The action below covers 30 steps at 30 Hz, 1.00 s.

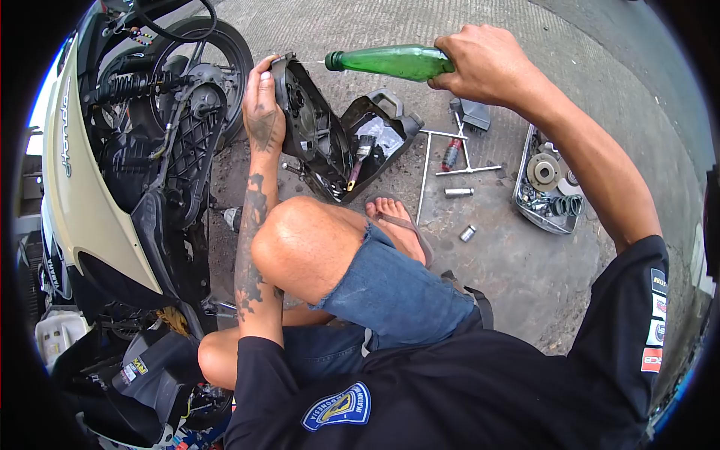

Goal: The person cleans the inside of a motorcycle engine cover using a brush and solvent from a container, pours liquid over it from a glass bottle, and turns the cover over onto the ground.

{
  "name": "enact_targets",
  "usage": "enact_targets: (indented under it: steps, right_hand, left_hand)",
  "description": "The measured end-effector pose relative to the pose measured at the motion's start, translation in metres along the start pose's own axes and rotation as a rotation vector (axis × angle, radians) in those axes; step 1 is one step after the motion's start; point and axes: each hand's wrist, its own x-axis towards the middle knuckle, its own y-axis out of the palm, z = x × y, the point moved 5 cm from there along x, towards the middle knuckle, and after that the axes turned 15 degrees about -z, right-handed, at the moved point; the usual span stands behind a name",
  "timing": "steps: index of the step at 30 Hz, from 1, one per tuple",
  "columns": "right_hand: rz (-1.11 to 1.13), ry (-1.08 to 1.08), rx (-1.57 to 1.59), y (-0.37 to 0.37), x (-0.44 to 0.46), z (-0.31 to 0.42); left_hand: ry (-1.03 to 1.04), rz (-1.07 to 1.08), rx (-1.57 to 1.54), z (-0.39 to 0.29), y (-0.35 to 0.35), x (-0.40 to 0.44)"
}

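My left hand (264,105) grips the upper edge of a dark scooter engine cover (307,112), holding it tilted on its side. My right hand (484,64) is closed around the base of a green bottle (390,61), which lies nearly horizontal with its mouth toward the cover. A thin stream of liquid runs from the mouth to the cover's top edge. Beneath the cover stands a cut-open black jerrycan (409,127) with dark liquid in it. A paintbrush (360,161) leans inside the can, its bristles upward.
At left stands a partly dismantled scooter (97,180) with its rear wheel (225,52) exposed. On the ground lie a T-handle wrench (424,180), a red-handled screwdriver (451,154), sockets (459,193) and a tray (517,191) of metal parts. My sandalled foot (401,225) is close to the can.
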Motion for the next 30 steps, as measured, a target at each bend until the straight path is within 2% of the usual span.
enact_targets:
  steps: [6, 16, 18, 21, 28, 30]
  right_hand:
    - [0.093, 0.076, 0.002, 0.003, -0.008, -0.008]
    - [0.04, 0.084, 0.052, -0.009, -0.012, -0.012]
    - [-0.05, -0.002, 0.096, -0.014, -0.01, -0.011]
    - [-0.005, -0.045, 0.088, -0.018, -0.011, -0.012]
    - [-0.038, -0.154, 0.155, -0.028, -0.017, -0.007]
    - [0.018, -0.163, 0.149, -0.025, -0.019, -0.006]
  left_hand:
    - [0.072, -0.047, 0.155, -0.014, 0.012, -0.001]
    - [0.097, -0.038, 0.157, -0.015, 0.022, -0.004]
    - [0.03, -0.032, 0.119, -0.015, 0.018, -0.006]
    - [0.073, -0.057, 0.133, -0.018, 0.013, -0.007]
    - [0.034, 0.008, 0.068, -0.015, 0.006, -0.007]
    - [0.021, 0.012, 0.034, -0.015, 0.006, -0.007]
